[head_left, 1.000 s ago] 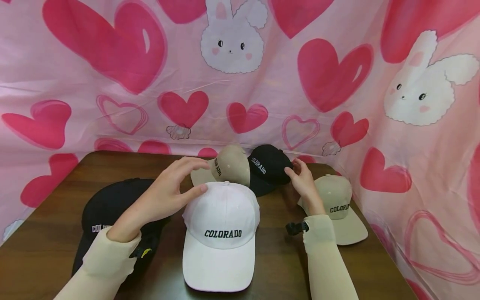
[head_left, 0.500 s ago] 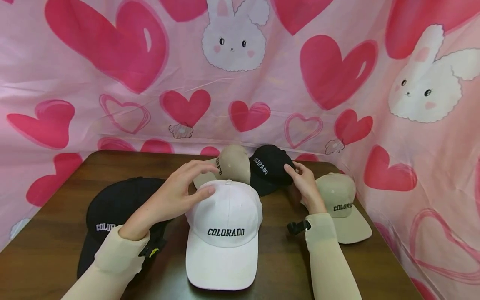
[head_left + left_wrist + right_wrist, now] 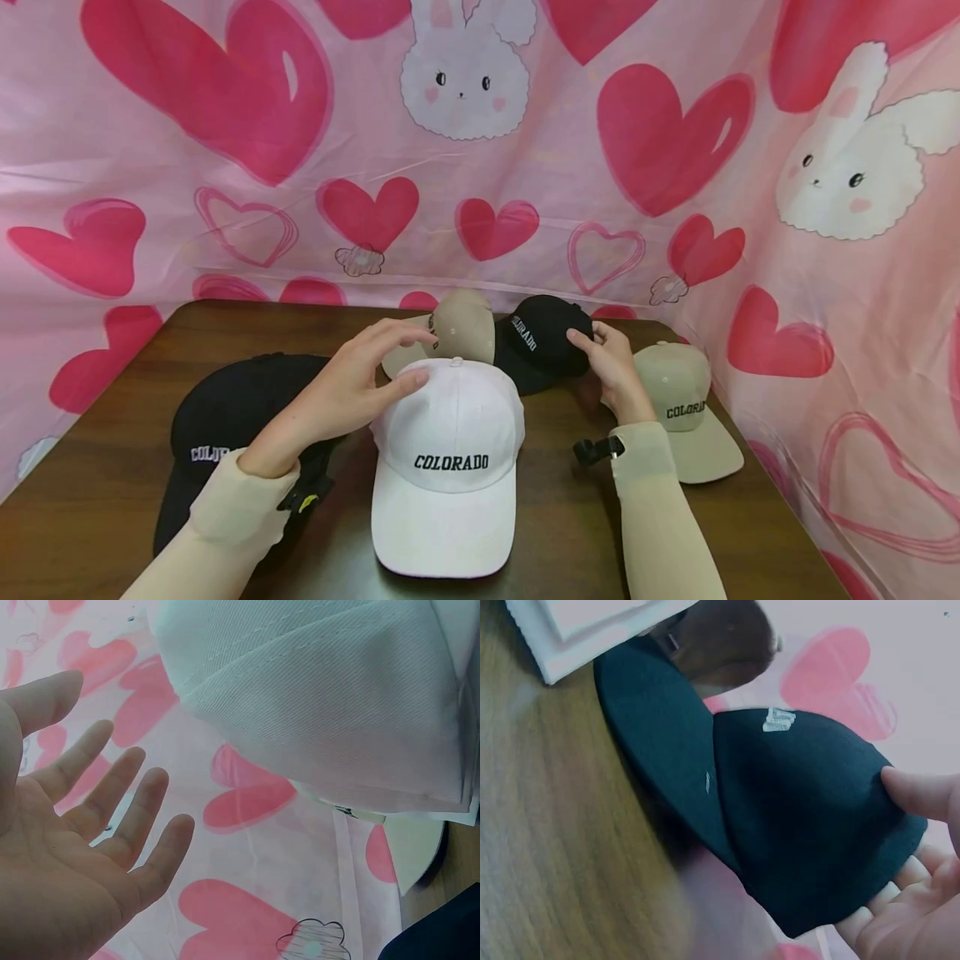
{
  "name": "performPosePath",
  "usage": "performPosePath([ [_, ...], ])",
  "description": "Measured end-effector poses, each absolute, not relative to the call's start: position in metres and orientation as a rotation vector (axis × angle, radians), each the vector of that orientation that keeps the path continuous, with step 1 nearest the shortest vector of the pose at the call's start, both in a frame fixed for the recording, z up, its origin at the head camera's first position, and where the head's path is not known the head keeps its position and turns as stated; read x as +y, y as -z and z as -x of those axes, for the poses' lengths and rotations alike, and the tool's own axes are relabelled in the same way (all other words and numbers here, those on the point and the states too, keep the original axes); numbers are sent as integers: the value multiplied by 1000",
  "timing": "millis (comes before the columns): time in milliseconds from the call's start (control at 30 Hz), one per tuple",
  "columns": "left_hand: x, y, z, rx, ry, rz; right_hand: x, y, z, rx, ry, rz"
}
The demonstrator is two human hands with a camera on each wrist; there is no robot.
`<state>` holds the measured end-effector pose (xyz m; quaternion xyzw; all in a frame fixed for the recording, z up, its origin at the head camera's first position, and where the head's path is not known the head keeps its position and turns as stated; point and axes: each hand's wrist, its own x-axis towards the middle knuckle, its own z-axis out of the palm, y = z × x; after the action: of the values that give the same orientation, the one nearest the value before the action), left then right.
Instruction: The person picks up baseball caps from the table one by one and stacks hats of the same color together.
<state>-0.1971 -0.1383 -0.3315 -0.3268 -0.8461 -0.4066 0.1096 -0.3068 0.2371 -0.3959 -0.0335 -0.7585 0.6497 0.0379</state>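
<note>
In the head view my right hand [image 3: 613, 371] grips the back edge of a black COLORADO baseball cap [image 3: 551, 337], thumb outside and fingers inside the crown. The right wrist view shows the same cap [image 3: 802, 817] with its brim toward the wooden table. My left hand [image 3: 348, 396] hovers behind and left of a white COLORADO cap [image 3: 453, 421], fingers spread and slightly bent. A gap separates that hand [image 3: 82, 840] from the white cap [image 3: 322, 712] in the left wrist view. Beside the gripped cap is a beige cap [image 3: 467, 327], its brim partly hidden by my left hand.
Another black cap [image 3: 225, 404] lies at the table's left, partly behind my left arm. A second beige cap [image 3: 671, 387] sits near the right edge, just past my right wrist. Pink heart-patterned cloth [image 3: 555, 150] hangs behind and to the right of the brown table [image 3: 562, 533].
The gripped black cap has shifted slightly right and turned a little with my right hand. My left hand moved slightly right, then stayed nearly still. The view has shifted a little.
</note>
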Motion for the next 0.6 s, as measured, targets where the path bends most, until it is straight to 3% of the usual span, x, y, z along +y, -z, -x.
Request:
performPosePath([
  [300,-139,331,199,-2474,1173,947,245,370,296,-2177,-1800,81],
  [600,-147,328,202,-2430,1213,885,246,329,272,-1810,-1933,-244],
])
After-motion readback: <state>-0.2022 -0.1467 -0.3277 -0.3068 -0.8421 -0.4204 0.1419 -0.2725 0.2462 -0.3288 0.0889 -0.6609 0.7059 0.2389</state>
